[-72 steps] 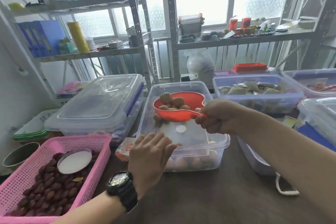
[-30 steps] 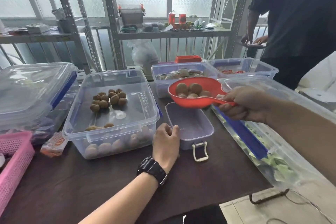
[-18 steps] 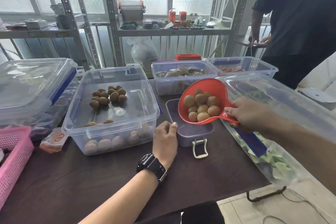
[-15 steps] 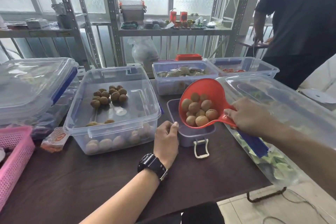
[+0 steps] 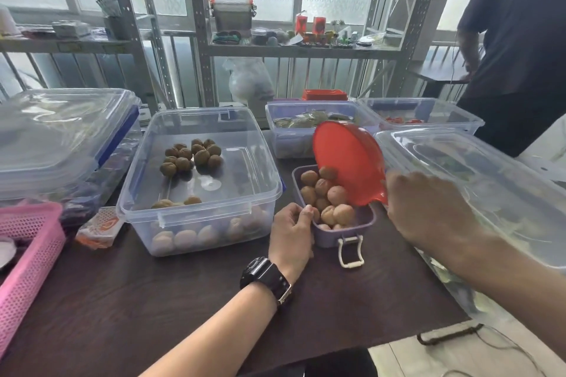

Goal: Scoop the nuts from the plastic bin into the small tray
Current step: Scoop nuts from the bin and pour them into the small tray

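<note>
Nuts (image 5: 329, 199) spill from a steeply tipped red scoop (image 5: 346, 159) into the tray (image 5: 326, 240) between the hands. The right hand (image 5: 428, 211) grasps the scoop's handle, and the left hand (image 5: 289, 232) curls around the tray's near wall, bracing it. More nuts lie in the bin (image 5: 202, 214) beyond the left hand. A slow tilt, lip low over the tray's middle, should stop the heap rolling onto the table (image 5: 153, 300).

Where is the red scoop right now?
Head view, right of centre: the red scoop is tipped over the small purple tray, its handle in the right hand.
</note>
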`<state>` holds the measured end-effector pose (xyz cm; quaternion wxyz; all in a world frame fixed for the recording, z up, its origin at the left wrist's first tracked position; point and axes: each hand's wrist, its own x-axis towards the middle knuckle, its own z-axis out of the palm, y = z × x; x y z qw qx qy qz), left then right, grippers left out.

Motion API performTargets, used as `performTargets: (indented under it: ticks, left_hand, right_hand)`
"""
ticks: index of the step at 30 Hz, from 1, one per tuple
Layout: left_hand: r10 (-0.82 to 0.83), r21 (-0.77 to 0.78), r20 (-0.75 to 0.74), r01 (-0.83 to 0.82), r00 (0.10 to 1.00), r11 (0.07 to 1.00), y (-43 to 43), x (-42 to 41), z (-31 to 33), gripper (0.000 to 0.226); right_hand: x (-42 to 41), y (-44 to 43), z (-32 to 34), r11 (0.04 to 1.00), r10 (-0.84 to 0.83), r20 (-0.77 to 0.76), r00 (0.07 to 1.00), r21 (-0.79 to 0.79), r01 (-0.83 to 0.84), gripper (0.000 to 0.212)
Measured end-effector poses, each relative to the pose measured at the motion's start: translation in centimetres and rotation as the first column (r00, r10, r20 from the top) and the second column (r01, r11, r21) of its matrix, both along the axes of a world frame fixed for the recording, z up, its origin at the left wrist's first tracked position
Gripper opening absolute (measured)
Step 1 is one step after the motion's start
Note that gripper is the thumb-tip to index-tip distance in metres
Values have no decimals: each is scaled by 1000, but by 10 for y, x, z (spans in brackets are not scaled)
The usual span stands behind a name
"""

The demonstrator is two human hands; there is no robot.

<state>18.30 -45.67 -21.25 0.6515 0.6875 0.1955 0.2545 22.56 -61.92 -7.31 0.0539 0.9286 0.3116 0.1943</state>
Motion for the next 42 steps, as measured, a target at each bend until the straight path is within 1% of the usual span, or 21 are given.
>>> performTargets:
  ticks: [6,10,13,17,18,20,21,22,23,25,26,28,29,31,32,34,36,37,42]
  left_hand:
    - [-14,-16,-22,13,1000,1000,1,9,3,30]
    - [-2,-2,-72,2,997,1000,2,22,2,30]
    - [-3,-11,-110,2,994,1000,-1,34,2,31]
    - [-21,-58,-159,11,987,998,-3,41,5,34]
    - [-35,-82,-160,22,986,996,-3,38,6,34]
    - [-69,-133,-152,49,986,990,-2,26,9,34]
    - [-82,-155,-148,58,986,986,1,17,11,36]
    - [-92,-177,-142,66,986,982,4,7,12,37]
    - [-102,-199,-127,76,987,977,8,-5,15,39]
    - [-137,-238,-74,116,988,964,19,-33,22,47]
    - [-151,-249,-46,135,988,959,25,-48,25,51]
    - [-145,-263,-8,138,989,955,39,-76,25,54]
    - [-128,-265,7,125,992,956,48,-90,24,53]
    - [-82,-262,35,88,996,961,65,-114,22,51]
    - [-53,-270,53,65,997,961,73,-123,23,50]
    - [11,-289,110,21,994,957,90,-136,24,50]
    - [48,-273,167,-1,985,962,100,-140,26,55]
    - [54,-262,188,-3,981,965,103,-141,27,57]
    - [71,-239,296,2,952,971,108,-141,23,58]
  right_hand:
    - [9,1,12,994,-61,145,988,-86,74,15]
    - [15,5,16,987,-125,209,970,-72,143,7]
    - [15,12,24,987,-138,177,975,-60,151,5]
    - [6,36,39,997,-72,228,971,-15,78,7]
    - [2,45,43,1000,-27,251,968,8,26,8]
    - [-8,67,49,986,67,338,939,119,-113,15]
    - [-9,79,51,977,91,375,923,146,-156,16]
    - [-11,91,54,981,97,355,930,125,-150,12]
    - [-11,105,55,986,104,339,935,85,-141,4]
    - [-11,134,48,989,125,306,944,33,-142,10]
    - [-15,148,47,988,140,301,943,24,-154,7]
    - [-18,174,39,982,177,311,934,4,-188,8]
    - [-18,187,32,978,204,292,935,-26,-205,9]
    - [-19,206,28,963,268,241,933,-34,-268,20]
    - [-21,213,29,958,285,250,925,-36,-286,24]
    - [-20,229,25,956,281,162,946,-135,-261,18]
    - [-6,241,19,957,259,99,961,-163,-241,25]
    - [-1,246,18,955,256,90,962,-179,-237,28]
    - [11,273,14,939,276,147,950,-253,-233,32]
